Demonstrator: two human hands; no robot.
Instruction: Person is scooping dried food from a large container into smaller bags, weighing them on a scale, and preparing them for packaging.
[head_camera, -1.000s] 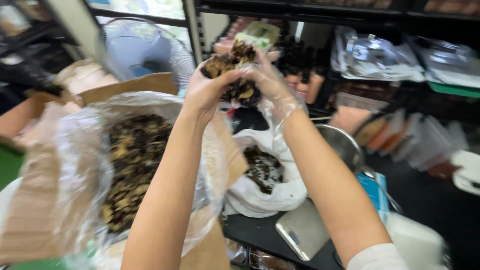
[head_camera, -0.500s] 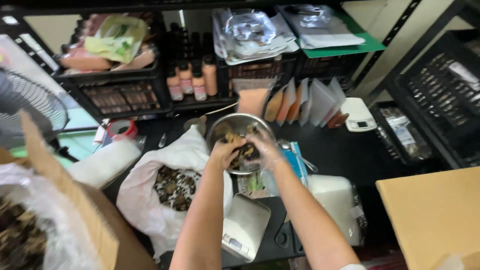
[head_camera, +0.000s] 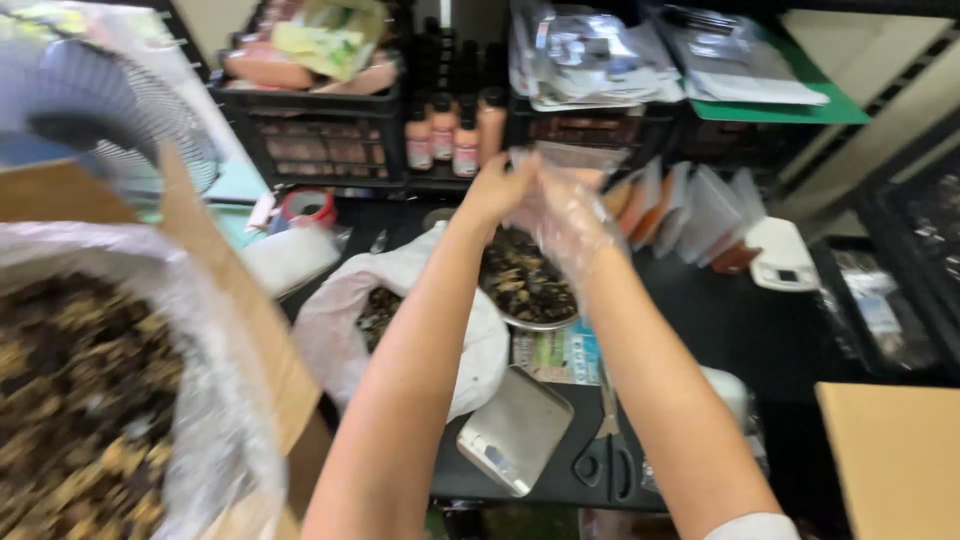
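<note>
Head view: both forearms reach forward over a dark table. The left hand is bare and the right hand wears a thin clear plastic glove; the two hands are raised together, touching or nearly so, above a metal bowl filled with dark and tan dried pieces. Motion blur prevents telling whether the fingers of either hand are released or grasping, though no pieces show between them. The bowl stands on the table just beside a white bag, open at the top and holding more of the same dried material. Near the table's front edge lie a small metal scale and black-handled scissors. At lower left, a cardboard box lined with clear plastic contains a large mass of dried pieces. Behind the hands, black shelving carries crates, small dark-capped bottles and flat pouches; a fan stands at upper left.
</note>
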